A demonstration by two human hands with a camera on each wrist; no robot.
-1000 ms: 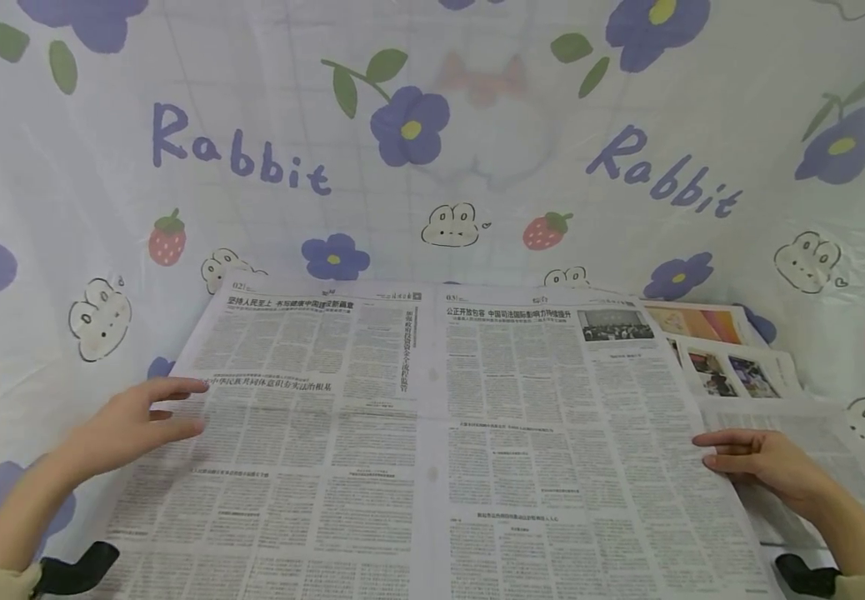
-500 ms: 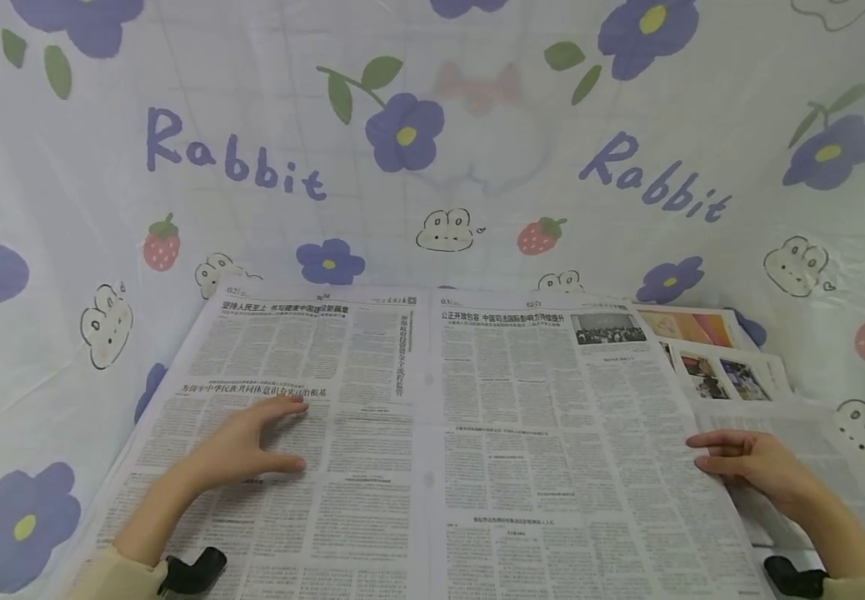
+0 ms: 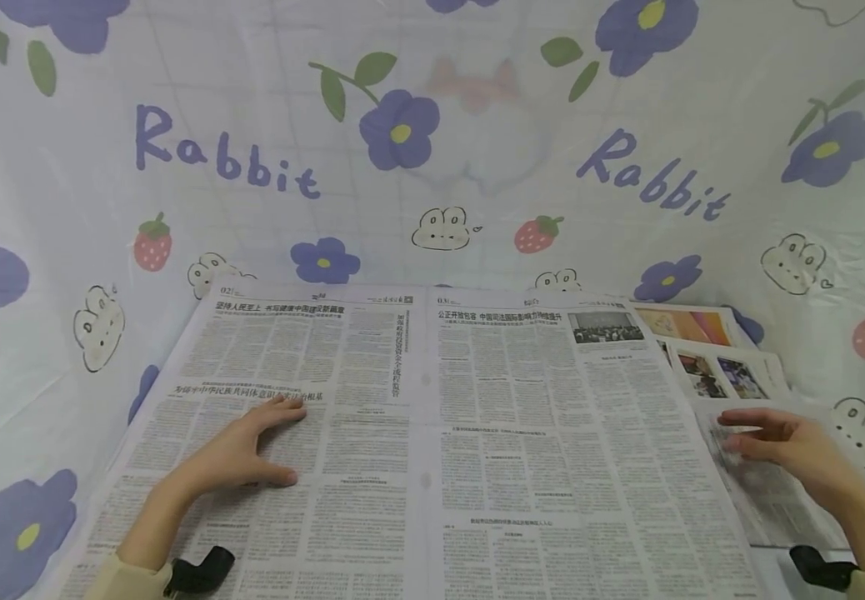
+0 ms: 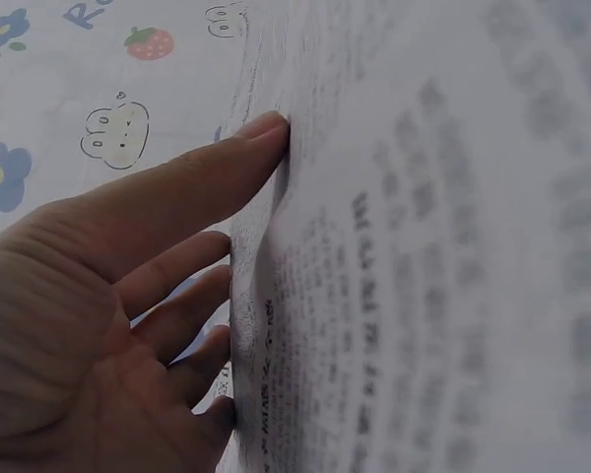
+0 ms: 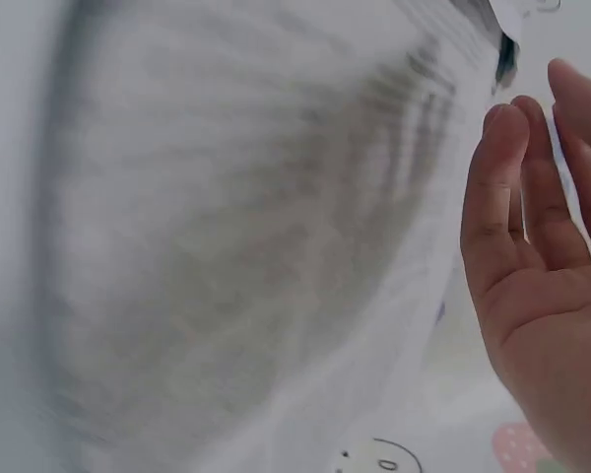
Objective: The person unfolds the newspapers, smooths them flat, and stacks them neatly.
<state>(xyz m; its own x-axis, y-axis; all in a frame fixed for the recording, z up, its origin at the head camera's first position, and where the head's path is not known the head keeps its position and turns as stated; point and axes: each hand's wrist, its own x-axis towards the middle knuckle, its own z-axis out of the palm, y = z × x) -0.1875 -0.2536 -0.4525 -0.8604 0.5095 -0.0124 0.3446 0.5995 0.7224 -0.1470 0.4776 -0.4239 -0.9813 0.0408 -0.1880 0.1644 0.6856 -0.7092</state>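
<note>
The head view shows the newspaper (image 3: 507, 471) lying spread out in front of the person, its centre fold and the long axis of each page running away from the body. The left hand (image 3: 241, 450) is over its left page, below the middle headline, fingers apart and gripping nothing; in the left wrist view, the fingertips appear to meet the paper. The right hand (image 3: 796, 450) is just beyond the newspaper's right edge, so the newspaper lies to its left; its fingers are loosely bent and seem to hold nothing. Beneath it is the printed sheet (image 3: 785, 504), partly covered by that edge; whether they touch cannot be told. Of the two, the right hand is nearer the right edge, the left nearer the fold.
</note>
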